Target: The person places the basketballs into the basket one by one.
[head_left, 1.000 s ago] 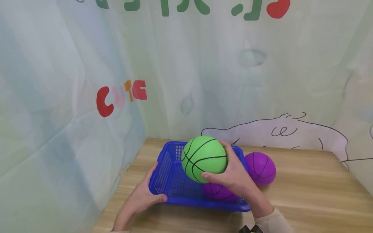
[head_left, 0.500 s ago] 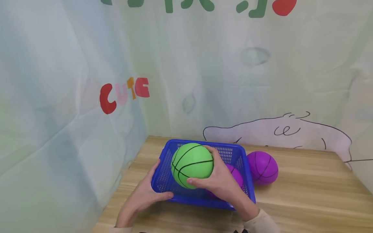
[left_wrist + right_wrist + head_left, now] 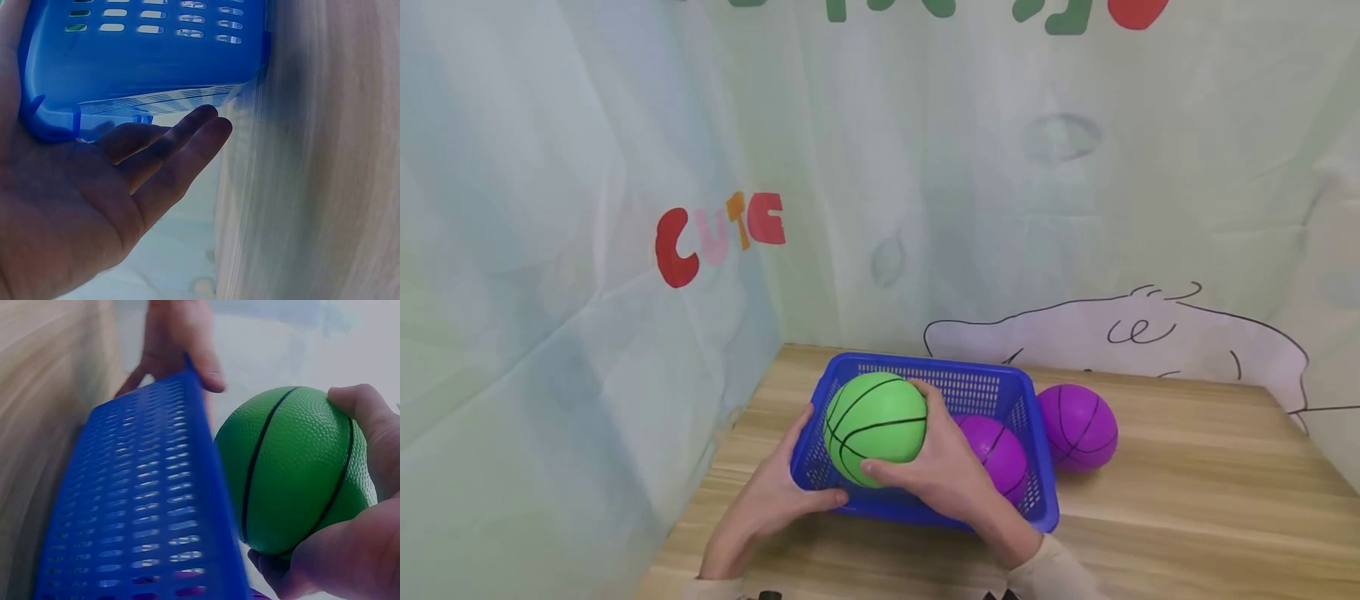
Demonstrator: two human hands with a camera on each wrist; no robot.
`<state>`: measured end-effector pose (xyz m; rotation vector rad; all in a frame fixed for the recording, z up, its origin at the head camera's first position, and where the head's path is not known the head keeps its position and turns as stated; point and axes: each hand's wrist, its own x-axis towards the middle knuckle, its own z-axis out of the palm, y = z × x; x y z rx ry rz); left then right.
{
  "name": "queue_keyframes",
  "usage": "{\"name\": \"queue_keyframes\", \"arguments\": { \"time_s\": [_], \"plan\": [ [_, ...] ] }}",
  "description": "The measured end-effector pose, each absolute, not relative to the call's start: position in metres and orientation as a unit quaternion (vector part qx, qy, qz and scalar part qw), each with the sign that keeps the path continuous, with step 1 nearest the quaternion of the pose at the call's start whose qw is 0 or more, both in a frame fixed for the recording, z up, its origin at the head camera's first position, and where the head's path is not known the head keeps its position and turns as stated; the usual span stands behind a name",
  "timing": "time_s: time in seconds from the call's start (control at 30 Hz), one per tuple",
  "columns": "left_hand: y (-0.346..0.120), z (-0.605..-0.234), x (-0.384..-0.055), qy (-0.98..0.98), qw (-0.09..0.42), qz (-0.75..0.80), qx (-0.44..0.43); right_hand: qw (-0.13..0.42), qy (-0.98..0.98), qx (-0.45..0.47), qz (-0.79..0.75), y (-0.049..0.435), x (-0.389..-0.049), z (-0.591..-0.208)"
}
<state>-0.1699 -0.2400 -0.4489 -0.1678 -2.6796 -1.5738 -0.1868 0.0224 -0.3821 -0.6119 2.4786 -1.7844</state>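
Observation:
My right hand (image 3: 951, 458) grips a green ball (image 3: 874, 429) with black basketball lines, thumb on the near side and fingers around the far right. It holds the ball over the left part of a blue plastic basket (image 3: 925, 518); the right wrist view shows most of the green ball (image 3: 294, 469) above the rim. My left hand (image 3: 775, 492) holds the basket's front left corner, thumb over the front rim. Its fingers (image 3: 181, 156) reach along the outside in the left wrist view. A purple ball (image 3: 996, 454) lies in the basket's right part, partly hidden by my right hand.
Another purple ball (image 3: 1077, 427) stands on the wooden table (image 3: 1210, 483), close against the basket's right side. A printed curtain (image 3: 850, 167) hangs behind the table and along its left edge.
My right hand has carried the green ball left and slightly down, from the basket's middle to over its left part. This uncovers more of the purple ball inside. My left hand stays at the corner.

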Motion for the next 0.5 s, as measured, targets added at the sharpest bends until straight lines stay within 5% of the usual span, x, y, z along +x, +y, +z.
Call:
{"name": "queue_keyframes", "arguments": {
  "time_s": [0.5],
  "plan": [
    [-0.240,-0.448,-0.172,-0.856,0.009,-0.514,-0.060,-0.025,0.853,-0.194,-0.484,-0.002,-0.185,-0.398]
  ]
}}
